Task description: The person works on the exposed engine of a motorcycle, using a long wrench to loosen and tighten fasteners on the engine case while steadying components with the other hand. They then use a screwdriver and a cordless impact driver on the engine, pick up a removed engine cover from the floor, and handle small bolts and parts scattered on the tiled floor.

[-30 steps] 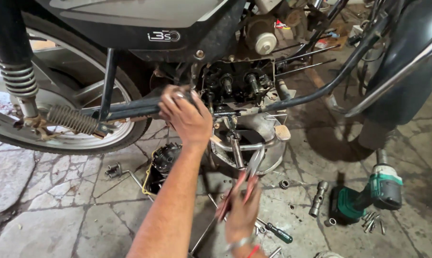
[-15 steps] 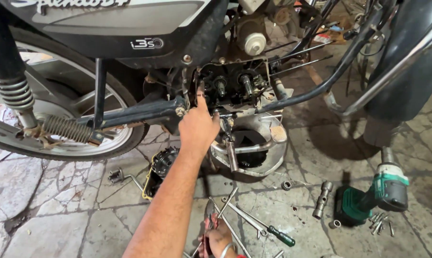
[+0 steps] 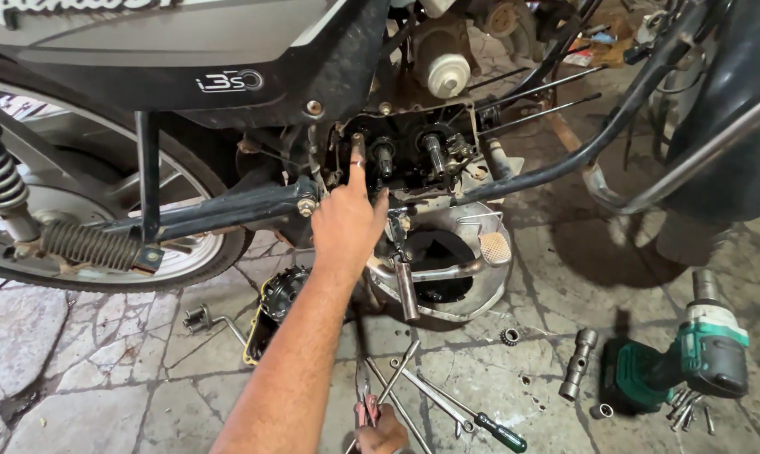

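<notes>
My left hand (image 3: 349, 223) reaches up to the open engine (image 3: 413, 151) of a motorcycle. Its index finger is stretched out and its tip touches a part at the left edge of the oily gear shafts. The thumb is apart and nothing is held. My right hand (image 3: 386, 435) is low at the bottom edge, closed on red-handled pliers (image 3: 363, 395) that point upward over the floor. Only part of that hand shows.
A silver engine cover (image 3: 472, 269) lies under the engine, a black part (image 3: 279, 294) beside it. On the stone floor are a green impact wrench (image 3: 699, 353), a socket (image 3: 577, 361), a screwdriver (image 3: 481, 420) and loose bolts. The rear wheel (image 3: 102, 252) is on the left.
My left hand has risen from the frame tube to the engine and put out its index finger. My right hand, with the pliers, has sunk toward the bottom edge.
</notes>
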